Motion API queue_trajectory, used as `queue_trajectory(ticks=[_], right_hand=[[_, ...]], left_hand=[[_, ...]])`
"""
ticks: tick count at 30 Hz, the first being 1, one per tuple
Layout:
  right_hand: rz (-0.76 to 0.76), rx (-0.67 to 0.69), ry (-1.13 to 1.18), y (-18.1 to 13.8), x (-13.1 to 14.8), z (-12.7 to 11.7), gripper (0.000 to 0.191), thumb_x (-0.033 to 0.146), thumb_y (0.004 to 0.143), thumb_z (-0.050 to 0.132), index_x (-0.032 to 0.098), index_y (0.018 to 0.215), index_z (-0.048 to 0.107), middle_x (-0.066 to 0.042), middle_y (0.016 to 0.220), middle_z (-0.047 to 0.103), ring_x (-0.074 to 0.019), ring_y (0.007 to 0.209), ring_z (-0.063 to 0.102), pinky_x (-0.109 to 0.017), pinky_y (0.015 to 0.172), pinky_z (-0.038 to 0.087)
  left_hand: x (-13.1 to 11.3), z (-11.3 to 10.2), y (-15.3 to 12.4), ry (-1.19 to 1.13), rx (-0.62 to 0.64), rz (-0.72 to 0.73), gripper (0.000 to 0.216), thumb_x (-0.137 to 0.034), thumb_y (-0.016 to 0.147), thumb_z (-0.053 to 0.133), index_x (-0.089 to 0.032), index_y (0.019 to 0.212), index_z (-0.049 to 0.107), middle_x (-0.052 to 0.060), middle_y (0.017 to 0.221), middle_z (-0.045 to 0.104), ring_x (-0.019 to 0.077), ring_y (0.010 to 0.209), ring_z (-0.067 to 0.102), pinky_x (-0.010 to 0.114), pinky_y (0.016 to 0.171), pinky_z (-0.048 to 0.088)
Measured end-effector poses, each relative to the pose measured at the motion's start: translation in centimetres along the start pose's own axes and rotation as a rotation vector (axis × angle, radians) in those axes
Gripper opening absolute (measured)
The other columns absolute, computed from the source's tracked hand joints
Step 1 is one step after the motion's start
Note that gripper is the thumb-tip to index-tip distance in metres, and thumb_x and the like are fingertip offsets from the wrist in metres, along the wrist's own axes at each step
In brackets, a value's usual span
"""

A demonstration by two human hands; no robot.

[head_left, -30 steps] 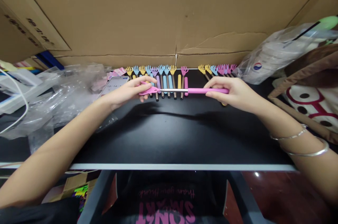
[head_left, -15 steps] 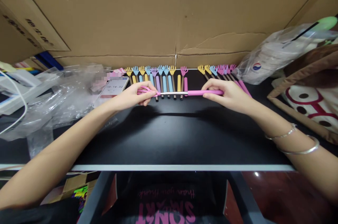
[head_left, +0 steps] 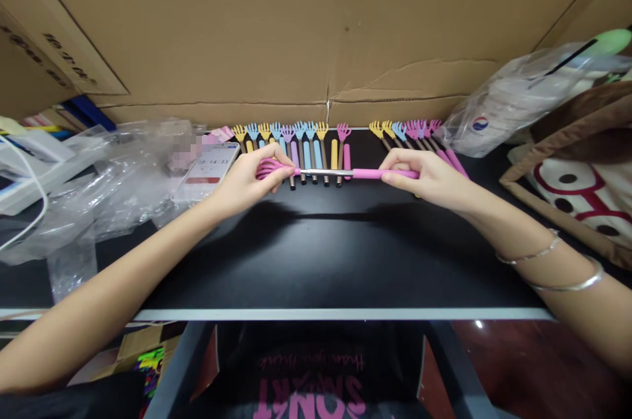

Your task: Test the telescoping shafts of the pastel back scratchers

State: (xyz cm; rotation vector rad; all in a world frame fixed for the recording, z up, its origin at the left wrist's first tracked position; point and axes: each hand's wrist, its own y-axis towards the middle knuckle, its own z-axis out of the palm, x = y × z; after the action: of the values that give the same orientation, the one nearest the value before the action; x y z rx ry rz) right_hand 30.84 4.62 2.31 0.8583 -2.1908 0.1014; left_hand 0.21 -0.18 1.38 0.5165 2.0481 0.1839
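A pink telescopic back scratcher (head_left: 336, 173) is stretched sideways between both hands above the black table (head_left: 316, 254). My left hand (head_left: 244, 178) is closed round its pink claw head. My right hand (head_left: 432, 176) pinches the pink handle end, and a metal rod shows between them. Behind it, a row of small scratchers (head_left: 296, 145) in yellow, blue, purple and pink lies against the cardboard. A second bunch of scratchers (head_left: 409, 132) lies behind my right hand.
A phone (head_left: 210, 167) with a timer display lies left of my left hand beside crumpled clear plastic bags (head_left: 113, 182). A cardboard wall (head_left: 316, 30) closes the back. A plastic bag (head_left: 513, 99) and a brown cloth bag (head_left: 577, 175) sit at the right.
Both hands have shifted slightly left and back. My left fingers have wrapped more fully round the claw head, and the scratcher stays extended between the hands.
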Motion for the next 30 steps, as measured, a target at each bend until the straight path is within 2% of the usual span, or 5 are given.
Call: queue_trajectory(ticks=[11,19,24,30], right_hand=[[0.141,0.191,0.258,-0.1,-0.2,-0.1,0.039,0.055,0.084,0.056,0.016,0.081,0.053,0.009,0.05,0.034,-0.0031,0.044,0.025,-0.021,0.041,0.016],[0.249,0.3,0.485,-0.2,-0.2,0.3,0.034,0.05,0.084,0.058,0.017,0.081,0.051,0.008,0.053,0.032,-0.0027,0.044,0.019,-0.02,0.039,0.009],[0.286,0.289,0.521,-0.2,0.3,0.7,0.034,0.051,0.083,0.059,0.018,0.08,0.05,0.009,0.052,0.03,-0.0029,0.043,0.019,-0.02,0.039,0.008],[0.217,0.148,0.367,-0.1,1.1,0.5,0.041,0.056,0.079,0.061,0.016,0.08,0.053,0.009,0.047,0.035,-0.0029,0.041,0.025,-0.021,0.04,0.013]], left_hand=[[0.6,0.1,-0.5,0.317,-0.087,0.168,0.023,-0.039,0.088,0.055,-0.017,0.087,0.059,0.005,0.085,0.07,0.0096,0.058,0.058,0.022,0.058,0.044],[0.1,0.4,-0.9,0.424,-0.11,0.175,0.025,-0.041,0.089,0.053,-0.018,0.088,0.062,0.005,0.083,0.072,0.0108,0.057,0.058,0.022,0.057,0.041],[-0.2,0.5,-0.9,0.465,-0.17,0.195,0.022,-0.04,0.087,0.055,-0.019,0.084,0.063,0.003,0.081,0.071,0.0108,0.058,0.057,0.022,0.057,0.038],[-0.4,0.5,-0.5,0.373,-0.228,0.187,0.023,-0.04,0.087,0.058,-0.019,0.083,0.063,0.002,0.078,0.068,0.011,0.061,0.056,0.022,0.058,0.04]])
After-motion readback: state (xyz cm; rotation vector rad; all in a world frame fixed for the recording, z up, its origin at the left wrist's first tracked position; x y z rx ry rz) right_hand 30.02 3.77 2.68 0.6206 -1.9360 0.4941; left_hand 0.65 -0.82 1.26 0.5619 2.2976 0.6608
